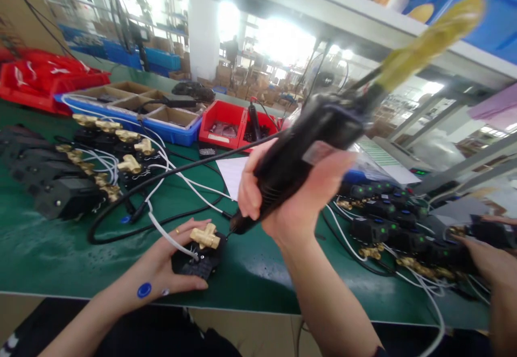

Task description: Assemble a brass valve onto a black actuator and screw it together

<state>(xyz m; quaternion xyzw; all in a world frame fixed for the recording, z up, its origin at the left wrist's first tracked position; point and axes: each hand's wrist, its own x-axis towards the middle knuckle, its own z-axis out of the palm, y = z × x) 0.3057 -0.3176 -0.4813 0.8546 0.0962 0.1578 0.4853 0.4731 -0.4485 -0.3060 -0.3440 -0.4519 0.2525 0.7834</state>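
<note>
Screwdriver over valve
Right hand (293,195) grips the screwdriver (311,136), label blurred; left hand (161,271) clasps the valve (205,237) by the table's (60,263) near edge.

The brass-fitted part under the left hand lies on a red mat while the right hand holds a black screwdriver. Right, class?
No: the head view shows a green mat, not red. The rest holds: left hand, brass-fitted part, right hand, black screwdriver.

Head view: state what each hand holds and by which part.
The right hand grips the black electric screwdriver around its body. The left hand steadies the brass-topped valve by its black base.
</note>
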